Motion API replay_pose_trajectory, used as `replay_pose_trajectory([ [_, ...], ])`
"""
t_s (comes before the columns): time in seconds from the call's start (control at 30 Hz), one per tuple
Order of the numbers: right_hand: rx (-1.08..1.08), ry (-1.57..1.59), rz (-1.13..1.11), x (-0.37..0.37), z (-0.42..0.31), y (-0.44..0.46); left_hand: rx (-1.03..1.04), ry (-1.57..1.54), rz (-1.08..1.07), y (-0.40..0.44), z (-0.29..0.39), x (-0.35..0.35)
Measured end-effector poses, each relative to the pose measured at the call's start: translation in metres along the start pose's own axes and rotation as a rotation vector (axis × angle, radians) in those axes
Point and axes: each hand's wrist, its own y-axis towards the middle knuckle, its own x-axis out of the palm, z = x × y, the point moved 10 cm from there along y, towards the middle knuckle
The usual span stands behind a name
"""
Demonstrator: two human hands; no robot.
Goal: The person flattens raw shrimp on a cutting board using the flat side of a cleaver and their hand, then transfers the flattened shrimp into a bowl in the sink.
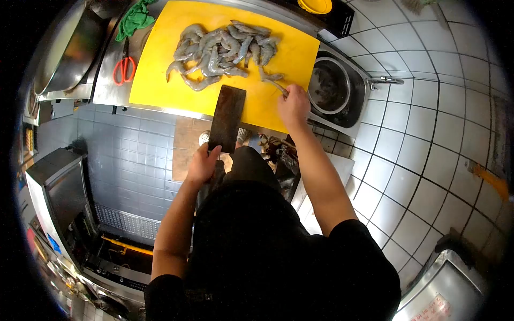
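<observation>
A heap of raw grey shrimp (214, 51) lies across the far half of a yellow cutting board (155, 80). My left hand (202, 165) is closed around the handle end of a cleaver (228, 117). Its broad dark blade points away from me, and its far end overlaps the board's near edge. At the right side of the board, my right hand (294, 107) is closed in a pinch on a single shrimp (273, 82), which extends towards the heap. The fingertips of that hand are partly hidden.
Right of the board is a sink (350, 115) holding a round metal basin (347, 88), with a faucet (386, 81) behind it. Red-handled scissors (124, 70) and a green cloth (135, 20) lie left of the board. Farther left stands a large metal wok (75, 53).
</observation>
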Motion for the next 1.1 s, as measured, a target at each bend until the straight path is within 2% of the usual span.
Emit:
replay_pose_trajectory([
  [0.07, 0.004, -0.119, 0.036, -0.005, 0.01, -0.014, -0.095, -0.031, -0.044, -0.001, 0.0, 0.001],
  [0.17, -0.244, -0.109, -0.024, 0.013, -0.019, -0.038, -0.091, -0.067, -0.072, 0.008, -0.02, 0.009],
  [0.27, -0.192, 0.039, -0.25, 0.034, -0.037, -0.05, -0.069, -0.075, -0.081, 0.004, -0.005, 0.005],
  [0.37, -0.186, 0.027, -0.411, 0.04, -0.044, -0.044, -0.045, -0.051, -0.074, 0.007, -0.01, 0.004],
  [0.57, -0.369, 0.058, -0.513, 0.062, -0.049, -0.029, -0.121, -0.062, -0.099, 0.002, -0.004, 0.005],
  [0.67, -0.242, 0.131, -0.487, 0.071, -0.042, -0.019, -0.079, -0.05, -0.093, 0.009, -0.015, 0.008],
  [0.77, -0.144, 0.063, -0.517, 0.059, -0.045, -0.017, -0.035, -0.076, -0.079, 0.011, -0.019, 0.011],
  [0.87, -0.107, 0.096, -0.471, 0.052, -0.044, -0.018, 0.14, -0.028, -0.004, 0.024, -0.033, 0.016],
  [0.97, -0.128, 0.116, -0.407, 0.054, -0.038, -0.02, 0.002, -0.079, -0.049, 0.01, -0.002, 0.011],
  [1.1, -0.203, -0.015, -0.301, 0.043, -0.043, -0.023, 0.008, 0.015, -0.06, 0.019, -0.011, 0.017],
])
